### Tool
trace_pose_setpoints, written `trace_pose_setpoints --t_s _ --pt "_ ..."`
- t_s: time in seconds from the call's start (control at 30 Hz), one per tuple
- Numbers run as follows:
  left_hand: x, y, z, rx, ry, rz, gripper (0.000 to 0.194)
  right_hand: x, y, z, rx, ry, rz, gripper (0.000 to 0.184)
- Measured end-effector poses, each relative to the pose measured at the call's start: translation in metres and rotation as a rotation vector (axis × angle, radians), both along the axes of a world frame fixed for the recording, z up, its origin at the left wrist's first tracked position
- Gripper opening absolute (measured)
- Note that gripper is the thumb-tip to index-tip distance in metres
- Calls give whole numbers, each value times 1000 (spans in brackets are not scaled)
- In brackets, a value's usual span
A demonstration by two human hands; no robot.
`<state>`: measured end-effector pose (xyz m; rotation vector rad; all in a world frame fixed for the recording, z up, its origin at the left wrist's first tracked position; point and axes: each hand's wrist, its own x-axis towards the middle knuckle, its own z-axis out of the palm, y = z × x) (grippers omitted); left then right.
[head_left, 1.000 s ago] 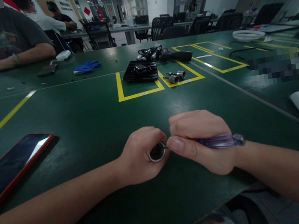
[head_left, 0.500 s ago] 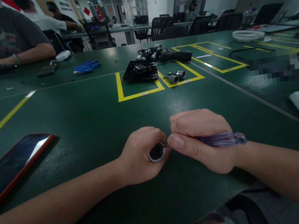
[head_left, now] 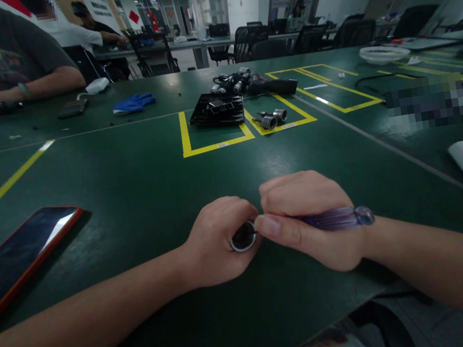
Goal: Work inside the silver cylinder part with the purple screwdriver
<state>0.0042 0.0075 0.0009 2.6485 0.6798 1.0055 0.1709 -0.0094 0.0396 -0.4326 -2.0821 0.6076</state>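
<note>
Head view: the left hand [head_left: 216, 241] is curling its fingers around a round-mouthed part [head_left: 242, 238], whose opening is facing the camera. Just right of it, the right hand [head_left: 305, 194] is gripping a purple-handled screwdriver [head_left: 331, 220], its long axis running sideways toward the rim; the thumb is hiding any contact. On the counter [head_left: 141, 211], a phone [head_left: 25, 256] is lying left; metal fittings [head_left: 268, 123] and a black bag [head_left: 217, 111] are resting beyond.

The clear handle [head_left: 331, 220] is a streaky purple, and the round part [head_left: 243, 236] shows a silvery-grey rim about a dark inside. The counter [head_left: 149, 180] is dark green, marked with yellow tape [head_left: 184, 134]; the phone [head_left: 20, 254] pairs a black screen with an orange-red case [head_left: 78, 211], the glove [head_left: 134, 103] is blue, the packet [head_left: 217, 110] glossy black.
</note>
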Motion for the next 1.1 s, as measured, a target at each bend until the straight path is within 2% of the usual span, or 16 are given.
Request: trace_pose_setpoints --t_s 0.17,0.57,0.77,0.93,1.1 --pt "-1 0 -2 -31 18 25 5 0 -2 0 -1 9 -58 35" --pt "1 0 0 20 4 -7 5 0 0 1 -12 -8 17 35" --pt "-1 0 -2 -8 16 21 6 0 -1 1 -20 2 -69 36" --pt "-2 -1 -3 -37 37 50 10 0 0 -2 -102 42 -57 37" --pt "-2 -3 -5 -21 32 57 8 0 1 -5 -260 110 -61 40"
